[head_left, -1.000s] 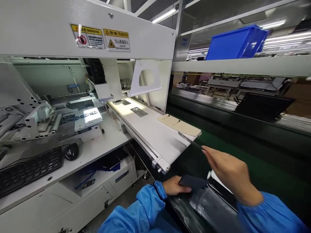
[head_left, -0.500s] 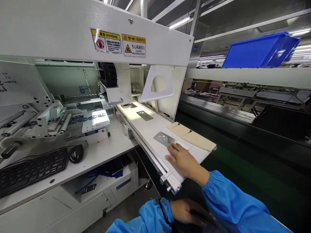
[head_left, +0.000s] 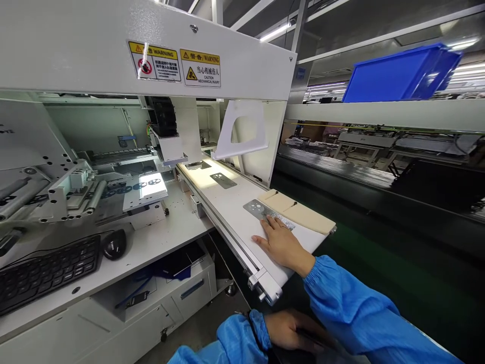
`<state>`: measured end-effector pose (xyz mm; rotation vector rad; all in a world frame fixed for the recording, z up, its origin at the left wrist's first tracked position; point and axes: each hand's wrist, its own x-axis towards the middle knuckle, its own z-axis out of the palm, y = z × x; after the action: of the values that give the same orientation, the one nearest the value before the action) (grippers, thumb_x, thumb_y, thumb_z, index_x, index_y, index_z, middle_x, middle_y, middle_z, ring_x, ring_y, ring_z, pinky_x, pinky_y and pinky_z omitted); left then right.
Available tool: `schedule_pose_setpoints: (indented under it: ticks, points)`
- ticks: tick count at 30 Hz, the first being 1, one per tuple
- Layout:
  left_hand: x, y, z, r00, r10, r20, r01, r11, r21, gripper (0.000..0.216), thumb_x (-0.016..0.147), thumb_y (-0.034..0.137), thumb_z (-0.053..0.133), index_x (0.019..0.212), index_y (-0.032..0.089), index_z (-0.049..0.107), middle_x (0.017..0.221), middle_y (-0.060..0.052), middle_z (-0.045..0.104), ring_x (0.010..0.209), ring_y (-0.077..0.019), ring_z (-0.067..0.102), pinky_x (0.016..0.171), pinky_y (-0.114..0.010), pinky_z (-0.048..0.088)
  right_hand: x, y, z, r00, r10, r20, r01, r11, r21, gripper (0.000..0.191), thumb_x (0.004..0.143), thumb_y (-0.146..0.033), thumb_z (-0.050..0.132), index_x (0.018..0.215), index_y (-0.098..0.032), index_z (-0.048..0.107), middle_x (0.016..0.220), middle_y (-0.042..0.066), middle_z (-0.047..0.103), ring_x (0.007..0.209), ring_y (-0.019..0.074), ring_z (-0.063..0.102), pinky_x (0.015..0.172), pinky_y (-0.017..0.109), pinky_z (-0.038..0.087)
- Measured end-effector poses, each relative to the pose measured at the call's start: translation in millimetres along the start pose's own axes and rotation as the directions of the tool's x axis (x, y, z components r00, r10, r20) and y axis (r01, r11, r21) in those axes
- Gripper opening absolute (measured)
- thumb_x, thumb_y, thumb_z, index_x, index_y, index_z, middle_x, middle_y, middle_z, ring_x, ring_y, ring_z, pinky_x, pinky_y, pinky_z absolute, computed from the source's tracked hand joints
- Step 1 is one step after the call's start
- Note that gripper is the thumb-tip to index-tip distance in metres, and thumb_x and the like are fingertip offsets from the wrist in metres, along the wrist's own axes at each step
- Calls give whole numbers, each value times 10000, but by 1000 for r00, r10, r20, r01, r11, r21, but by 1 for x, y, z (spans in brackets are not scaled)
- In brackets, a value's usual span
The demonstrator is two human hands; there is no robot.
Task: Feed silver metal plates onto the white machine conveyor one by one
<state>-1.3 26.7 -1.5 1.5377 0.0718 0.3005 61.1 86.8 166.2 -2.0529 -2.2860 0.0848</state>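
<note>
My right hand (head_left: 283, 244) lies with fingers spread on the near part of a grey phone back panel (head_left: 254, 207) with camera holes. The panel rests on the white conveyor belt (head_left: 231, 210), its long side right alongside a cream guide plate (head_left: 299, 210). Farther up the belt, a second such panel (head_left: 223, 180) lies flat in yellow light. Low in the view, my left hand (head_left: 290, 328) is curled around something dark and thin; its fingers are partly in shadow, and I cannot make out what it holds.
A white machine hood (head_left: 242, 68) with warning labels spans the belt. To the left are a keyboard (head_left: 49, 273), a mouse (head_left: 114, 244) and a feeder plate (head_left: 146, 194) carrying black ring-shaped pieces. A dark green conveyor (head_left: 379, 263) runs on the right, below a blue bin (head_left: 397, 76).
My right hand has slid the near panel sideways across the belt, up to the cream guide plate. My left hand stays low in about the same place. The view has shifted slightly.
</note>
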Motion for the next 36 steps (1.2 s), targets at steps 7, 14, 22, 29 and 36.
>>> schedule_pose_setpoints:
  ticks: [7, 14, 22, 29, 36]
  points:
    - [-3, 6, -1, 999, 33, 33, -35, 997, 63, 819, 665, 748, 589, 1231, 158, 634, 1224, -98, 663, 1215, -295, 568, 1069, -409, 416, 5, -6, -3, 998, 43, 41, -43, 999, 18, 774, 942, -593, 290, 1479, -36, 301, 1549, 223, 234, 1432, 359, 191, 1147, 436, 214]
    - [-1, 0, -1, 999, 30, 26, -31, 999, 41, 800, 631, 737, 636, 1202, 176, 657, 1184, -82, 682, 1194, -304, 579, 1060, -405, 418, 11, -9, -1, 998, 53, 43, -53, 998, 16, 793, 939, -609, 265, 1479, -30, 299, 1550, 211, 245, 1430, 361, 196, 1150, 436, 219]
    - [-1, 1, 0, 1000, 15, -22, -13, 997, 78, 842, 632, 763, 608, 1204, 147, 653, 1224, -142, 656, 1174, -311, 588, 1049, -414, 417, -22, 21, -8, 956, -48, -290, 118, 966, 229, 564, 916, -498, 409, 1270, -100, 595, 1387, 189, 519, 1299, 333, 453, 1086, 482, 357]
    - [1, -1, -2, 958, -123, -257, 96, 988, -118, 811, 487, 778, 684, 992, 144, 706, 972, -72, 707, 979, -249, 617, 970, -409, 438, -132, 76, -28, 998, -57, -4, 50, 834, 550, 488, 766, -571, 624, 1124, -247, 693, 1015, 68, 729, 796, 235, 670, 667, 333, 545]
    - [-10, 34, 17, 980, -200, -18, 175, 898, -403, 631, 571, 513, 826, 1047, 136, 652, 883, -71, 709, 835, -214, 666, 905, -418, 471, -180, 84, 7, 955, 271, -124, -123, 738, 664, 375, 779, -570, 590, 771, -209, 690, 667, 38, 670, 565, 174, 577, 504, 288, 451]
